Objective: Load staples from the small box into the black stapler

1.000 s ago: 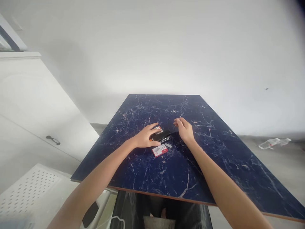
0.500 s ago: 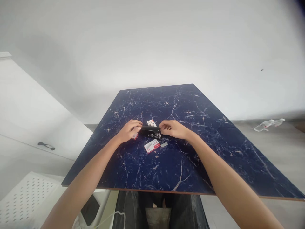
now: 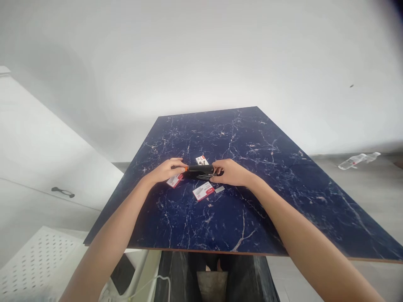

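If either grip slips, the stapler [image 3: 200,168] could twist and knock the strip [image 3: 219,189] at its five o'clock; the right hand [image 3: 231,172], near its front, might get nipped. Over mid-table [image 3: 204,228], the left hand [image 3: 168,171] pinches its nine-o'clock end, the right its three-o'clock end; arms [image 3: 121,220] slant in from eight and four.

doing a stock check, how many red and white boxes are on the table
3: far box beyond the stapler, left box partly hidden by the left hand, near box this side of the stapler. More could be hidden.
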`<act>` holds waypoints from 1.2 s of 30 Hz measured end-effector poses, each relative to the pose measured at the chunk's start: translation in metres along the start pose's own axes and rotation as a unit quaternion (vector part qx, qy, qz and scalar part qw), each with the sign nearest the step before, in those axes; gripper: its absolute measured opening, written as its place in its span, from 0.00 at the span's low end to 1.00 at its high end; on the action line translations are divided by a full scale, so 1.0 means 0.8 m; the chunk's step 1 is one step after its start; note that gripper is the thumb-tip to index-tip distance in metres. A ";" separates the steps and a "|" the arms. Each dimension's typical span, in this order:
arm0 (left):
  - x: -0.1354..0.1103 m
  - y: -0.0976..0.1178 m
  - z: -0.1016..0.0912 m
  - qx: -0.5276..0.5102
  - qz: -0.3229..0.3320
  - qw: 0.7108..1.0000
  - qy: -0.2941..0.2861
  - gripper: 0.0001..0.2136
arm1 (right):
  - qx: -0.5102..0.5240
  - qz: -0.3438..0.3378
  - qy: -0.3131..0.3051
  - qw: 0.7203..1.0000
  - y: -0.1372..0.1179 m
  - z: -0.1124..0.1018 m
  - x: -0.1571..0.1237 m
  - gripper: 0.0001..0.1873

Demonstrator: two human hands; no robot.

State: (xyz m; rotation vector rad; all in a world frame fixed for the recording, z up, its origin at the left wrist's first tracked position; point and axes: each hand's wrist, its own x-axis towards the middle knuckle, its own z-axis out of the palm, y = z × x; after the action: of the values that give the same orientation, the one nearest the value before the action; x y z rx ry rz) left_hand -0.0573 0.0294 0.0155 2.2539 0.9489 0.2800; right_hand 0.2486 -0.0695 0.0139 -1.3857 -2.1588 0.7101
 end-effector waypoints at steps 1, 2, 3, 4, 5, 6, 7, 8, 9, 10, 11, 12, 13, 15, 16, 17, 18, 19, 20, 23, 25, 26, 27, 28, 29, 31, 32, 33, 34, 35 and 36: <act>-0.001 0.002 0.000 -0.001 -0.003 1.000 0.001 0.22 | -0.008 0.006 0.002 1.000 0.001 0.000 0.000 0.08; -0.002 0.003 0.000 -0.001 -0.006 1.000 0.002 0.22 | -0.013 0.013 0.002 1.000 0.002 -0.001 0.000 0.09; -0.002 0.005 0.001 -0.001 -0.009 1.000 0.004 0.22 | -0.017 0.021 0.001 1.000 0.005 -0.003 0.000 0.09; -0.003 0.005 0.001 0.001 -0.012 1.000 0.007 0.22 | -0.021 0.029 0.000 0.999 0.008 -0.007 -0.001 0.09; -0.003 0.006 0.002 0.002 -0.014 1.000 0.011 0.21 | -0.027 0.038 0.000 0.999 0.012 -0.013 -0.003 0.08; -0.003 0.005 0.004 0.004 -0.015 1.000 0.018 0.21 | -0.036 0.048 0.001 0.998 0.017 -0.021 -0.006 0.08; -0.003 0.004 0.005 0.006 -0.015 0.999 0.028 0.21 | -0.045 0.060 0.000 0.997 0.022 -0.029 -0.009 0.08; -0.003 0.002 0.007 0.009 -0.015 0.999 0.041 0.20 | -0.054 0.074 -0.004 0.996 0.026 -0.037 -0.012 0.09; -0.003 0.001 0.009 0.014 -0.014 0.998 0.055 0.19 | -0.062 0.089 -0.009 0.994 0.029 -0.045 -0.014 0.09; -0.003 -0.001 0.011 0.019 -0.010 0.997 0.070 0.19 | -0.070 0.103 -0.014 0.992 0.030 -0.052 -0.017 0.10; -0.003 -0.002 0.013 0.025 -0.003 0.996 0.083 0.18 | -0.080 0.114 -0.014 0.990 0.029 -0.058 -0.020 0.10; -0.003 -0.002 0.015 0.029 0.006 0.995 0.093 0.18 | -0.090 0.119 -0.005 0.989 0.026 -0.063 -0.022 0.11; -0.003 -0.001 0.017 0.034 0.020 0.994 0.097 0.18 | -0.099 0.118 0.012 0.988 0.020 -0.066 -0.024 0.12; -0.003 0.005 0.021 0.044 0.052 0.993 0.094 0.20 | -0.104 0.102 0.042 0.989 0.004 -0.068 -0.027 0.12; -0.003 0.009 0.023 0.050 0.065 0.993 0.089 0.21 | -0.097 0.091 0.039 0.990 -0.006 -0.068 -0.029 0.12; -0.004 0.014 0.024 0.061 0.075 0.992 0.084 0.23 | -0.086 0.082 0.021 0.993 -0.015 -0.066 -0.030 0.11; -0.004 0.018 0.026 0.073 0.083 0.991 0.080 0.24 | -0.075 0.077 -0.014 0.994 -0.024 -0.063 -0.031 0.12; -0.004 0.021 0.026 0.086 0.089 0.989 0.079 0.23 | -0.066 0.074 -0.055 0.994 -0.031 -0.060 -0.032 0.12; -0.004 0.023 0.025 0.099 0.093 0.987 0.083 0.23 | -0.061 0.073 -0.092 0.991 -0.036 -0.056 -0.032 0.13; -0.003 0.019 0.017 0.133 0.097 0.980 0.114 0.22 | -0.069 0.068 -0.156 0.983 -0.043 -0.039 -0.029 0.16; -0.004 0.011 0.011 0.142 0.085 0.978 0.131 0.23 | -0.082 0.057 -0.170 0.980 -0.043 -0.028 -0.025 0.14; -0.004 0.007 0.008 0.142 0.075 0.978 0.132 0.23 | -0.087 0.051 -0.175 0.979 -0.043 -0.023 -0.023 0.12; -0.005 0.003 0.007 0.139 0.066 0.980 0.130 0.23 | -0.091 0.045 -0.177 0.979 -0.043 -0.018 -0.021 0.09; -0.005 0.001 0.007 0.135 0.057 0.981 0.125 0.24 | -0.094 0.041 -0.178 0.979 -0.044 -0.016 -0.020 0.08; -0.005 -0.001 0.008 0.132 0.052 0.983 0.119 0.25 | -0.096 0.038 -0.177 0.979 -0.044 -0.014 -0.019 0.07; -0.004 -0.001 0.012 0.125 0.048 0.986 0.101 0.26 | -0.094 0.037 -0.172 0.980 -0.045 -0.017 -0.020 0.08; -0.004 0.000 0.014 0.122 0.048 0.987 0.091 0.27 | -0.091 0.039 -0.165 0.981 -0.045 -0.021 -0.021 0.08; -0.004 0.001 0.016 0.118 0.047 0.989 0.081 0.26 | -0.087 0.043 -0.154 0.983 -0.045 -0.026 -0.022 0.08; -0.004 0.002 0.017 0.112 0.045 0.990 0.072 0.26 | -0.082 0.050 -0.141 0.985 -0.043 -0.031 -0.024 0.09; -0.004 0.004 0.017 0.106 0.043 0.991 0.064 0.25 | -0.079 0.059 -0.125 0.987 -0.041 -0.037 -0.026 0.10; -0.004 0.005 0.017 0.099 0.042 0.993 0.056 0.25 | -0.078 0.067 -0.108 0.989 -0.038 -0.043 -0.028 0.11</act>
State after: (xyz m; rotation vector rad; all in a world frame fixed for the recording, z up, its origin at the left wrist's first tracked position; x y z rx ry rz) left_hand -0.0520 0.0184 0.0078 2.4866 0.9777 0.3667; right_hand 0.2582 -0.0950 0.0572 -1.6142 -2.3468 0.7870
